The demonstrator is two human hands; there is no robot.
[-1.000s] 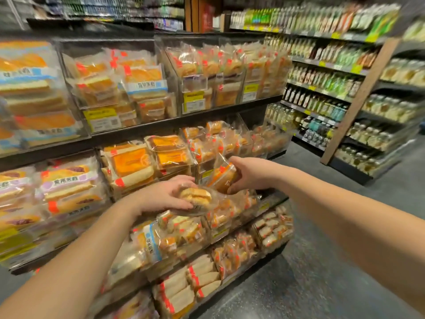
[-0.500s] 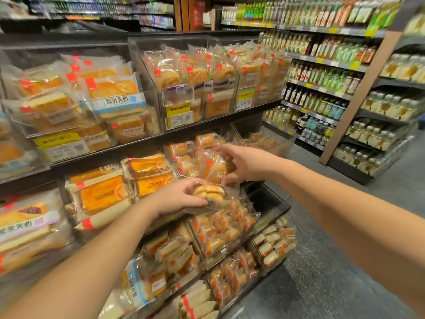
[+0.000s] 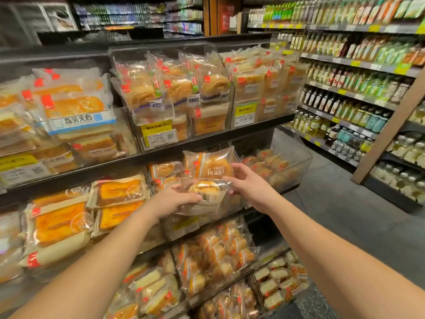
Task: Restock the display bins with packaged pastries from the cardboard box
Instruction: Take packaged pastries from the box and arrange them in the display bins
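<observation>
Since a moment ago my right hand has lifted a second packaged pastry clear of the bin and stood it upright, where before it was only reaching in among the packets. My left hand holds the bun packet low in front, thumb curled over its edge, fingers underneath. My right fingers pinch the upright packet's side and touch the bun packet's wrapper. Both packets hang just before the clear display bin on the middle shelf, one above the other, touching. Bottles line the aisle at right.
</observation>
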